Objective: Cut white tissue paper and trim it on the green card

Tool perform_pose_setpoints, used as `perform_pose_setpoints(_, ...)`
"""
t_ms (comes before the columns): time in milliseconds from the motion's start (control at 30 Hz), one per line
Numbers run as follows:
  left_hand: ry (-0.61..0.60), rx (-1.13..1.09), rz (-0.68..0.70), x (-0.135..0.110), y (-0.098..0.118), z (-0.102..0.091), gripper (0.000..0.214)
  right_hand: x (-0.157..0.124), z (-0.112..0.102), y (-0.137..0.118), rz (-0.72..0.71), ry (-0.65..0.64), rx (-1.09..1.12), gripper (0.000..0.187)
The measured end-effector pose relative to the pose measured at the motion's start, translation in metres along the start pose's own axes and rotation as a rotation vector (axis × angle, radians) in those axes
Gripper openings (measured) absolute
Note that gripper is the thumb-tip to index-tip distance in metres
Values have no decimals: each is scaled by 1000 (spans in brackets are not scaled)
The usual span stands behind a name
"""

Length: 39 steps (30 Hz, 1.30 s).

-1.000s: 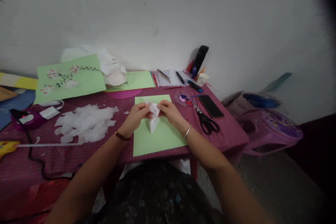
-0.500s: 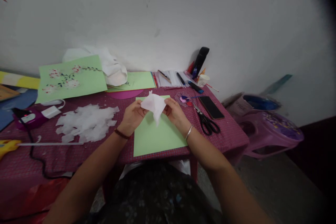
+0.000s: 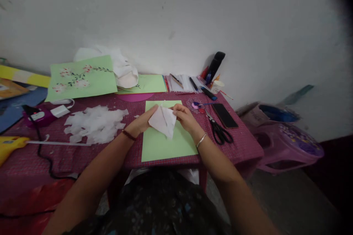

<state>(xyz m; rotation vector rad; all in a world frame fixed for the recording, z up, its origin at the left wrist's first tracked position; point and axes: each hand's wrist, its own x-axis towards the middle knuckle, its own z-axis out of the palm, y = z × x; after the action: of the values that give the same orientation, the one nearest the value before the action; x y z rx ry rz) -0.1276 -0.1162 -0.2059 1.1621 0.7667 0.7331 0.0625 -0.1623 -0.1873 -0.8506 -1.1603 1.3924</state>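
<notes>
My left hand (image 3: 142, 122) and my right hand (image 3: 185, 116) together pinch a thin white tissue piece (image 3: 163, 121), each gripping one upper edge so it hangs spread between them. The tissue hovers just above a plain light green sheet of paper (image 3: 165, 143) that lies flat on the red checked table (image 3: 234, 150) in front of me. A pile of white tissue scraps (image 3: 93, 124) lies on the table left of my left hand.
Black scissors (image 3: 219, 131) and a dark phone (image 3: 224, 115) lie right of the green sheet. A green sheet with painted flowers (image 3: 82, 78), pens and a black case (image 3: 215, 67) sit at the back. A yellow glue gun (image 3: 11, 145) lies far left. A purple stool (image 3: 286, 143) stands right.
The folded tissue has been opened out wider between my hands. Both hands have stayed above the green sheet, shifting slightly right as my view moved.
</notes>
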Motion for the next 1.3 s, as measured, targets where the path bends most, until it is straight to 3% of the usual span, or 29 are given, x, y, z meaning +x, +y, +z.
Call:
perform_pose_setpoints(133, 77, 61, 76, -2, 0, 3, 38, 0, -2, 0, -10, -8, -54, 23)
perform_pose_setpoints(400, 341, 304, 378, -10, 13, 0, 31, 13, -17, 8, -31, 162, -160, 23)
perform_pose_setpoints(533, 322, 583, 522, -16, 12, 9, 36, 9, -12, 5, -137, 120, -243, 32)
perform_pose_setpoints(633, 212, 747, 580, -19, 8, 19, 34, 5, -5, 4, -277, 68, -503, 32)
perform_pose_setpoints(733, 87, 861, 595, -21, 2, 27, 29, 5, -2, 6, -379, 96, -728, 20)
perform_pose_setpoints(867, -27, 947, 607, -24, 0, 32, 29, 10, -7, 13, -398, 192, -801, 12)
perform_pose_setpoints(967, -44, 980, 612, -25, 1, 31, 33, 13, -14, 17, -377, 316, -820, 8)
perform_pose_setpoints(1067, 78, 996, 591, -22, 1, 26, 33, 14, -16, 19, -362, 348, -804, 3)
perform_pose_setpoints(1167, 293, 988, 520, -18, 0, 20, 12, 11, -12, 20, -363, 308, -797, 10)
perform_pose_setpoints(1300, 368, 924, 387, -16, -3, 18, 43, 4, 0, 19, -365, 202, -823, 8)
